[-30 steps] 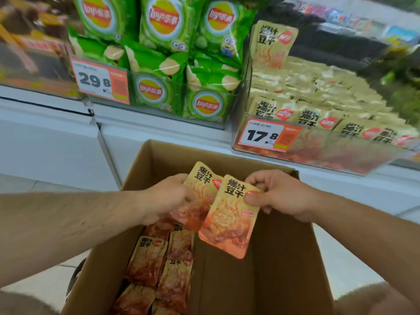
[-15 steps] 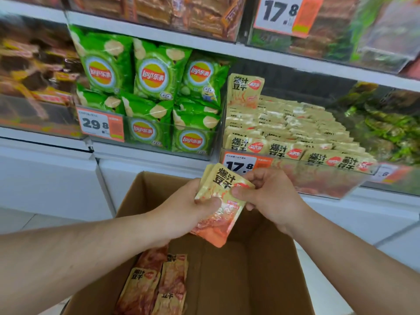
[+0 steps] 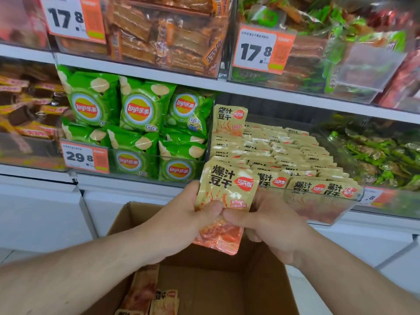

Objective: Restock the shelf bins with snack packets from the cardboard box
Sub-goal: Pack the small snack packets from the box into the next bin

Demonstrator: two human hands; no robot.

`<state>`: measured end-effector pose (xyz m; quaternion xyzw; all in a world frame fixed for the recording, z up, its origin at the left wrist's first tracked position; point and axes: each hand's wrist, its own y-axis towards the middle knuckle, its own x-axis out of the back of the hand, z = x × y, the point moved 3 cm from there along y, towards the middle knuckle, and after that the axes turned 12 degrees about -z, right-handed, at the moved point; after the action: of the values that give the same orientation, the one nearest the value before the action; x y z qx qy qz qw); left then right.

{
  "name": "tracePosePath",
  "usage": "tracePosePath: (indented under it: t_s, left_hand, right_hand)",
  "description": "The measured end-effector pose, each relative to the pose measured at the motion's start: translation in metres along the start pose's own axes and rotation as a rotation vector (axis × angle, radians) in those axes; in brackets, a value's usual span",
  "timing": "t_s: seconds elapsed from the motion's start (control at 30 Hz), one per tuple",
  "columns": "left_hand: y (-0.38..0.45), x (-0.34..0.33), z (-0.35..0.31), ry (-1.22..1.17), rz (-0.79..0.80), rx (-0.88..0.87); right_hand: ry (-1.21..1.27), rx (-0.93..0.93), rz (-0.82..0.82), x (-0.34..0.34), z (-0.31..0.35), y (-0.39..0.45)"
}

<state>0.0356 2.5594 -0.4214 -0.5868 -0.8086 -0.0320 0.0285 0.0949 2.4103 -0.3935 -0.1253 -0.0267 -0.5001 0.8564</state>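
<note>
Head view: left hand [image 3: 181,214] and right hand [image 3: 270,223] both have fingers clamped on a stack of dried-tofu snack packets [image 3: 225,201], held above the cardboard box [image 3: 227,280] just before the matching shelf bin [image 3: 318,201], likely needing lifting in next.

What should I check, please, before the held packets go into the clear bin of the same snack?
1. Grip: left hand and right hand both pinch the stack of tofu packets: ok.
2. Matching product: the bin's packets carry the same print: ok.
3. Stack squared, fronts facing one way: cannot tell, only the front packet shows.
4. Free space in the clear bin: rows look full; cannot tell.
5. Stack above the bin's front wall: not ok, it is lower and in front.
6. More stock in the cardboard box: ok.
</note>
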Motion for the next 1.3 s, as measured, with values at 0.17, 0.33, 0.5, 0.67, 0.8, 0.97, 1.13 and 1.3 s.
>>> tracePosePath:
  t_s: [0.17,0.33,0.5,0.67,0.8,0.97,1.13,1.3]
  left_hand:
    - [0.023,-0.018,-0.023,0.079,-0.01,-0.104]
    - [0.065,-0.022,-0.057,0.322,-0.165,-0.341]
    - [0.124,-0.019,-0.073,1.042,-0.2,-0.589]
    - [0.16,-0.028,-0.058,1.478,0.031,-0.436]
    - [0.167,-0.032,-0.057,1.593,0.045,-0.39]
    - [0.162,-0.033,-0.048,1.525,-0.066,-0.501]
    - [0.159,-0.033,-0.044,1.472,-0.152,-0.542]
    - [0.158,-0.032,-0.044,1.425,-0.208,-0.533]
  right_hand:
    - [0.172,-0.035,-0.048,0.02,0.018,0.006]
    - [0.245,-0.008,-0.266,0.062,0.034,0.025]
    - [0.11,0.163,-0.514,0.096,0.052,0.048]
    - [0.033,0.341,-0.539,0.1,0.079,0.066]
    - [-0.125,0.419,-0.577,0.104,0.089,0.089]
    - [-0.173,0.424,-0.569,0.103,0.095,0.113]
    - [-0.261,0.418,-0.56,0.102,0.093,0.138]
    - [-0.369,0.445,-0.499,0.09,0.092,0.158]
